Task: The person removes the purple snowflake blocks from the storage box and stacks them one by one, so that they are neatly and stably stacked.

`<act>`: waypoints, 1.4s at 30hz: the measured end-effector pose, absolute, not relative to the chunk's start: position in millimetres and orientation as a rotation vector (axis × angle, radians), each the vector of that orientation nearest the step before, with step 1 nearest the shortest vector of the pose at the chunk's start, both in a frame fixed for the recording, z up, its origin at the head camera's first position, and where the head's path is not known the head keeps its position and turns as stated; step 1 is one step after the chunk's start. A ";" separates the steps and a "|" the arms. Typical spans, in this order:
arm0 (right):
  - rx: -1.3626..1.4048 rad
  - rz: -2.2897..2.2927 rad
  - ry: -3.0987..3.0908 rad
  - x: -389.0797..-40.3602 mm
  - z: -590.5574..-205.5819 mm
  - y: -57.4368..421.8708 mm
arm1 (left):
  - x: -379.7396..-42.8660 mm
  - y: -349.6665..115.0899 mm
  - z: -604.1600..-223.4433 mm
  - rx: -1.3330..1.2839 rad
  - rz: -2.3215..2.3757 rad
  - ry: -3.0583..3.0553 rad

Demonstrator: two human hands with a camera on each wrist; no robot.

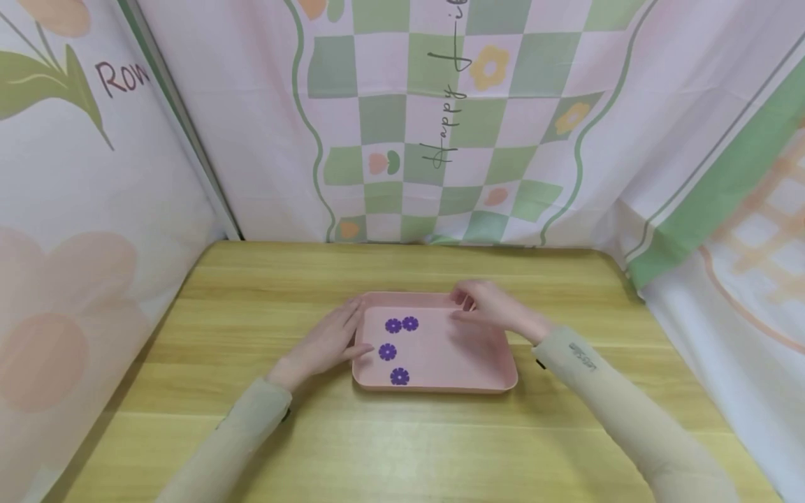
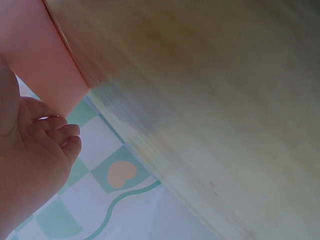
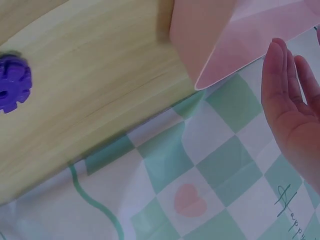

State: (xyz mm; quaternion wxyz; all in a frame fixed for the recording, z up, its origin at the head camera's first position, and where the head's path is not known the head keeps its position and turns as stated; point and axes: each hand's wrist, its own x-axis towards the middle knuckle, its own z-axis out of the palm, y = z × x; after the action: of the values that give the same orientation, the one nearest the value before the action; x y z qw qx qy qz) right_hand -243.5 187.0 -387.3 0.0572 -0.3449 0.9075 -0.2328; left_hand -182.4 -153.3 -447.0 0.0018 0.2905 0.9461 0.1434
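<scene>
Left grip (image 1: 319, 344): fingers extended, thumb spread apart | Right grip (image 1: 490, 305): fingers loosely bent, thumb extended | Left forearm (image 1: 233, 436), right forearm (image 1: 629, 412): pale-sleeved, outstretched, angled inward

"Happy" (image 1: 445, 126) on the checkered curtain (image 1: 534, 115), "Row" (image 1: 122, 79) on the left curtain (image 1: 126, 181), blurred lettering (image 1: 582, 356) on the right sleeve (image 1: 629, 416).

Wood-grain table (image 1: 409, 447), green-checked backdrop (image 1: 428, 119), floral side cloth (image 1: 69, 279)
</scene>
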 end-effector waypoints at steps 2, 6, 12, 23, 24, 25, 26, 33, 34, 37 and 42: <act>-1.047 -0.704 2.740 -243.7 -387.3 183.0 | -182.4 -153.5 -447.3 0.912 0.449 2.970; -1.040 -0.694 2.726 -243.3 -386.1 175.3 | -182.6 -153.6 -448.2 0.911 0.449 2.972; -1.054 -0.677 2.703 -246.7 -386.9 165.9 | -183.3 -154.1 -448.9 0.916 0.434 2.975; -1.089 -0.637 2.653 -250.8 -392.4 146.1 | -184.0 -153.1 -447.8 0.923 0.419 2.978; -1.101 -0.638 2.649 -251.1 -393.2 144.5 | -184.3 -153.0 -448.0 0.926 0.418 2.980; -1.108 -0.645 2.641 -251.5 -393.9 143.0 | -184.5 -153.1 -448.3 0.931 0.413 2.984; -1.124 -0.650 2.634 -252.0 -395.0 141.5 | -184.9 -153.2 -448.8 0.935 0.406 2.987; -1.149 -0.657 2.611 -254.6 -401.0 131.6 | -186.0 -152.8 -447.7 0.964 0.382 3.004; -1.150 -0.653 2.609 -254.9 -402.3 130.6 | -186.2 -152.7 -447.6 0.968 0.380 3.005; -1.136 -0.639 2.599 -254.9 -404.4 127.4 | -186.4 -152.7 -447.3 0.974 0.383 3.005; -1.101 -0.604 2.595 -254.6 -406.6 121.6 | -185.6 -153.3 -448.1 0.984 0.379 3.018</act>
State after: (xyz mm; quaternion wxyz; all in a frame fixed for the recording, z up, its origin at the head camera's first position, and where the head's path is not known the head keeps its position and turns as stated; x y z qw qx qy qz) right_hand -254.6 121.6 -406.6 0.1289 -0.3787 0.8926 -0.2079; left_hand -185.6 -153.3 -448.1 -0.0277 0.3077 0.9437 0.1184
